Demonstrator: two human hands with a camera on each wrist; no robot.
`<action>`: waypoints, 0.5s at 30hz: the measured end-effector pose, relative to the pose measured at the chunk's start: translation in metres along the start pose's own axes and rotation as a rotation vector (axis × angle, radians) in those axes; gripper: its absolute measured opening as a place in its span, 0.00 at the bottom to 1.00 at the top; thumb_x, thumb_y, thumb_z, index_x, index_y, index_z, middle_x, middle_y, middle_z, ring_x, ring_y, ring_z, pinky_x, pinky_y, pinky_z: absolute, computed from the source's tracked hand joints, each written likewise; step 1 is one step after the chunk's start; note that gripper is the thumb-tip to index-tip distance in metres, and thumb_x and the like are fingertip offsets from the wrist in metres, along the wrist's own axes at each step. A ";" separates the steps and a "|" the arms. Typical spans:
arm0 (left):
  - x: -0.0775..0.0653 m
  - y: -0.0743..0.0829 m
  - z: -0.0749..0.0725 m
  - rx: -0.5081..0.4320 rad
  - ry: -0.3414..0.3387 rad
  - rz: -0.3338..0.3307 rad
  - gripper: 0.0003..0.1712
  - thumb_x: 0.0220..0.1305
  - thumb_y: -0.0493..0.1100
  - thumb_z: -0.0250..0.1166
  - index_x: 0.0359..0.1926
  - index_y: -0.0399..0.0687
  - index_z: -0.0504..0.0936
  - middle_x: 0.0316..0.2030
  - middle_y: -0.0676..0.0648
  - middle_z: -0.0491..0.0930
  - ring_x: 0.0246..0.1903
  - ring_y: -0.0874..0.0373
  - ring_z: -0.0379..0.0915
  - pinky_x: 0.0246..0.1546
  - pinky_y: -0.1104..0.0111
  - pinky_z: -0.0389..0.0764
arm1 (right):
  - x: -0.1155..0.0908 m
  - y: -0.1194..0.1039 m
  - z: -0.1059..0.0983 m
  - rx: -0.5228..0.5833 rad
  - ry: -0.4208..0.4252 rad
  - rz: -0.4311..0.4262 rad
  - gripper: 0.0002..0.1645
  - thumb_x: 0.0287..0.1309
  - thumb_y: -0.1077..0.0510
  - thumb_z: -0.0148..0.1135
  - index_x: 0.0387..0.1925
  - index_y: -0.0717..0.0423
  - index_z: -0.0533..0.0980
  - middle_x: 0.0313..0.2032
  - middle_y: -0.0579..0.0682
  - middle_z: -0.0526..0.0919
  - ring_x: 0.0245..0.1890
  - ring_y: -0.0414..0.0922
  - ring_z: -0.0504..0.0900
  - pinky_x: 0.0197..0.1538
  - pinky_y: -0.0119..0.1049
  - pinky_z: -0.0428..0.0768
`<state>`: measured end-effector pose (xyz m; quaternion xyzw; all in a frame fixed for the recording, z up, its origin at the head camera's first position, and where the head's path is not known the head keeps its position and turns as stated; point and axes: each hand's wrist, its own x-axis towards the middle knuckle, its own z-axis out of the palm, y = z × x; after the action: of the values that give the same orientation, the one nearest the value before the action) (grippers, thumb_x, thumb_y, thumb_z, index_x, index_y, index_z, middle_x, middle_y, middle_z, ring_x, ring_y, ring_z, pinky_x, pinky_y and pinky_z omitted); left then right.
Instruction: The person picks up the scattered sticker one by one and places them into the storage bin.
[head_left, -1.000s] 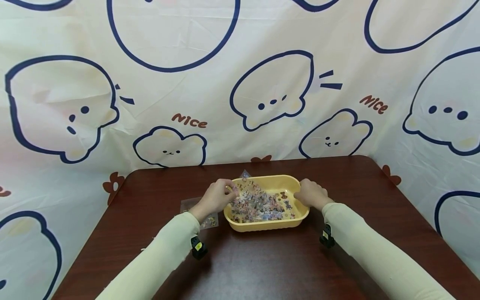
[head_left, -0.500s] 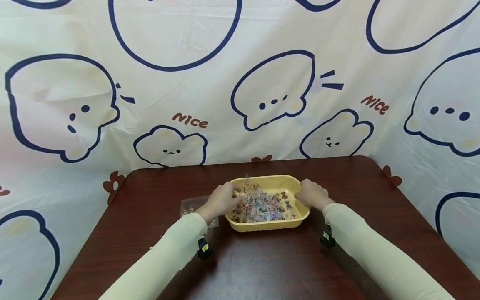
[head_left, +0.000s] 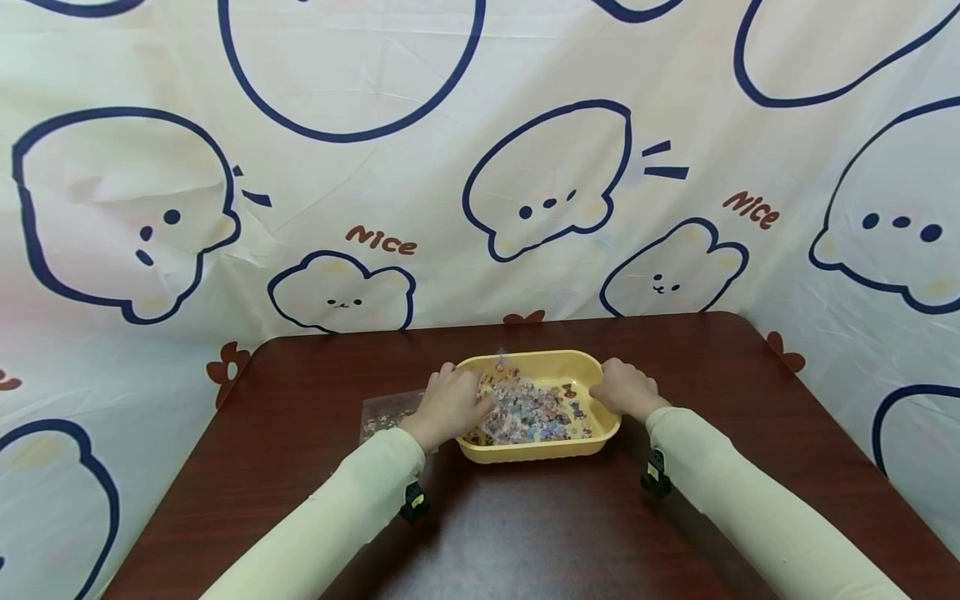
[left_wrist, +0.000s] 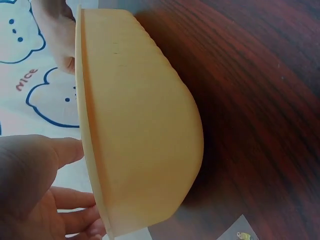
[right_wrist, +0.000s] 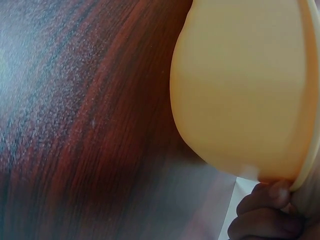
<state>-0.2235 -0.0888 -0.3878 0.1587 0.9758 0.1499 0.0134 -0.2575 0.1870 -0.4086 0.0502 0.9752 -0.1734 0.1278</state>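
A yellow plastic tray (head_left: 536, 452) stands on the table, with a heap of small colourful sticker-like pieces (head_left: 525, 412) inside. My left hand (head_left: 453, 406) reaches over its left rim, above the left part of the heap. Thumb and fingers are apart there; in the left wrist view the fingertips are partly hidden behind the tray wall. At the opposite end my right hand (head_left: 626, 389) grips the rim, its curled fingers (right_wrist: 262, 220) showing under the edge in the right wrist view. A clear piece with a faint print (head_left: 501, 360) shows at the back rim.
A clear flat bag (head_left: 382, 408) holding small printed pieces lies left of the tray, partly covered by the left forearm. The dark brown wooden table (head_left: 547, 533) meets a cartoon-printed cloth (head_left: 442, 283) at its back edge.
My left hand has moved right and slightly lower over the tray, its fingers spreading from a closer pose. The forearm covers more of the clear bag. My right hand keeps its hold.
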 end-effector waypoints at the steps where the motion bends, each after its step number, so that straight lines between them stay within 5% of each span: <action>1: 0.000 0.000 0.000 0.015 0.004 -0.001 0.23 0.67 0.55 0.59 0.53 0.43 0.80 0.47 0.45 0.82 0.44 0.49 0.67 0.43 0.60 0.64 | 0.000 0.000 0.000 0.002 -0.002 -0.001 0.22 0.62 0.51 0.55 0.51 0.62 0.75 0.30 0.52 0.80 0.25 0.45 0.78 0.31 0.38 0.69; 4: -0.002 0.000 -0.002 0.036 0.007 -0.010 0.27 0.67 0.55 0.59 0.59 0.43 0.77 0.58 0.42 0.77 0.51 0.47 0.66 0.48 0.57 0.67 | 0.000 0.000 0.000 0.004 -0.002 0.001 0.22 0.62 0.50 0.56 0.51 0.62 0.75 0.30 0.52 0.80 0.25 0.45 0.78 0.31 0.38 0.69; 15: -0.004 -0.009 -0.007 -0.042 0.046 -0.028 0.28 0.65 0.56 0.61 0.61 0.47 0.75 0.60 0.43 0.75 0.58 0.45 0.66 0.56 0.53 0.67 | 0.001 -0.001 0.001 -0.004 0.007 0.009 0.23 0.62 0.50 0.56 0.52 0.62 0.74 0.31 0.52 0.79 0.27 0.46 0.78 0.33 0.39 0.69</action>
<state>-0.2226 -0.1000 -0.3840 0.1414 0.9746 0.1738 -0.0034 -0.2582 0.1859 -0.4096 0.0551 0.9758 -0.1707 0.1253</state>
